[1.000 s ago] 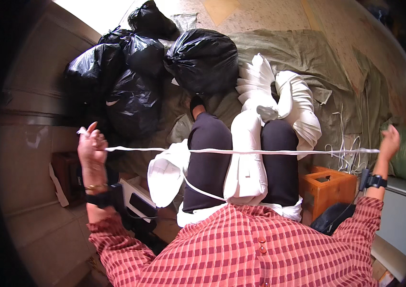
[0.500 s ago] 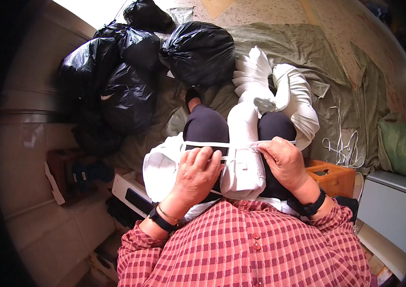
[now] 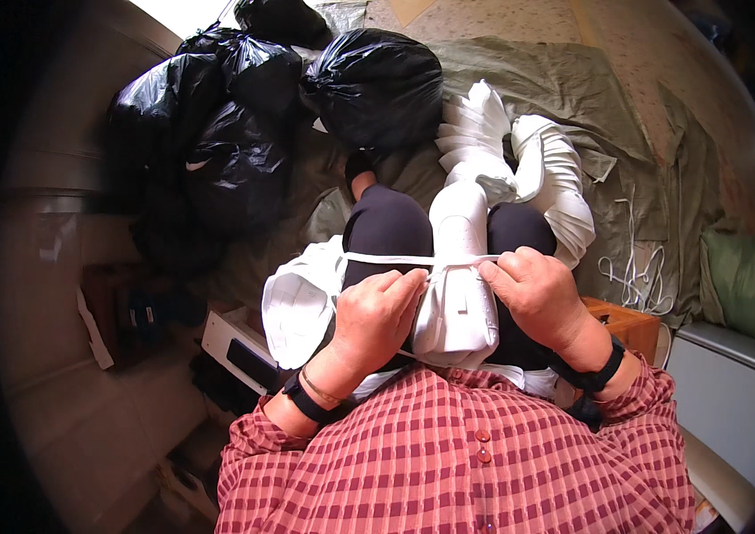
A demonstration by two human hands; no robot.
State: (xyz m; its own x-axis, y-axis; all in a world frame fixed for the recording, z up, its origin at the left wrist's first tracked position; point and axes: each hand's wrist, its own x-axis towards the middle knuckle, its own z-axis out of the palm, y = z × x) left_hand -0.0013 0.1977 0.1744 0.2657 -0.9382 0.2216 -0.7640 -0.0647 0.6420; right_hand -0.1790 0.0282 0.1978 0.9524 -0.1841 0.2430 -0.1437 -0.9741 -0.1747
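Note:
A bundle of white layered pieces, resembling stacked face masks (image 3: 459,316), lies lengthwise between my dark-trousered knees. A flat white cord (image 3: 386,259) runs across my left thigh and over the bundle, crossing itself on top. My right hand (image 3: 539,298) pinches one length of it at the bundle's right side. At the left side, the thumb and fingers of my left hand (image 3: 372,319) are pressed together on another length, mostly hidden by the fingertips. Beyond my knees, fanned stacks of the same white pieces (image 3: 558,182) curve over the ground sheet. More white pieces (image 3: 296,307) sit beside my left thigh.
Several full black plastic bags (image 3: 377,89) crowd the far left on a grey-green ground sheet (image 3: 529,76). A wooden stool (image 3: 629,326) stands by my right hip, near a grey box (image 3: 734,378). A tangled white cable (image 3: 640,280) and a green sack (image 3: 751,280) are farther right.
My left fingers, bent and spread over the cord before, are now pinched together beside the bundle. The cord now crosses on top of the bundle. My right hand keeps its pinch.

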